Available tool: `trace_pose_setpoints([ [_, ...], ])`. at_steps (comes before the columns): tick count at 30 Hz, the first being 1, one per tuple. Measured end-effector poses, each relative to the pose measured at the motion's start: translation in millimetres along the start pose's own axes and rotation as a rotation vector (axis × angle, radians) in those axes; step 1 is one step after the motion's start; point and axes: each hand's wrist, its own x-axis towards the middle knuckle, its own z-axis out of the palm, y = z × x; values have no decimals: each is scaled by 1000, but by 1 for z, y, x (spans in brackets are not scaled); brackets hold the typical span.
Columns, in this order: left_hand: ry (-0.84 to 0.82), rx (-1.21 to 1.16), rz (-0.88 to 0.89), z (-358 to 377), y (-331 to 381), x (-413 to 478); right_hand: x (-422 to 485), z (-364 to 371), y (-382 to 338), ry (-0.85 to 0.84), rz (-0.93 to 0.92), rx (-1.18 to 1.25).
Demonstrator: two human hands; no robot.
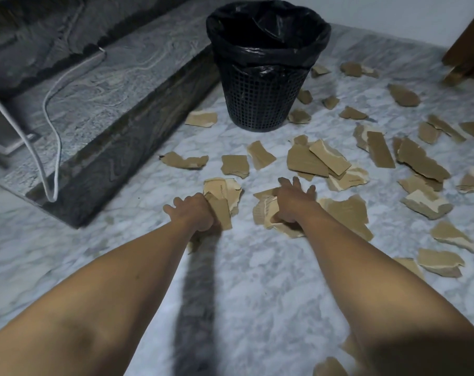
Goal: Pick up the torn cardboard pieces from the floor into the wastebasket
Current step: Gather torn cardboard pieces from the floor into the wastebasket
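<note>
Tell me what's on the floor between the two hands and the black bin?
In the head view, loose cardboard pieces lie there on the marble floor; nearest the wastebasket it is bare.

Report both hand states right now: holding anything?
Left hand: closed, grip around a cardboard stack.
Right hand: holding a cardboard bundle under the palm, fingers stretched forward.

Scattered torn brown cardboard pieces [317,161] on grey marble floor [257,280] around black bag-lined mesh wastebasket [260,99]; left hand [195,210] grips several, right hand [293,202] holds others.
</note>
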Motion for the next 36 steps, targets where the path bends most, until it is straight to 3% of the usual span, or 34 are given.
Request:
trace_pose_setpoints([
  [7,27,19,60,2,-3,-2,-2,-6,5,-13,-27,28],
  [10,55,41,178,-3,-10,1,-8,-7,0,100,-48,78],
  [13,127,76,292,-28,-20,21,-12,-7,-5,81,-83,95],
  [21,191,5,257,-81,-23,94,-10,-6,-25,154,-198,-86],
  [28,106,-34,195,-68,-17,128,-6,-1,-26,168,-200,-91],
  [36,147,-157,121,-55,-19,116,-5,-2,-30,247,-231,-103],
])
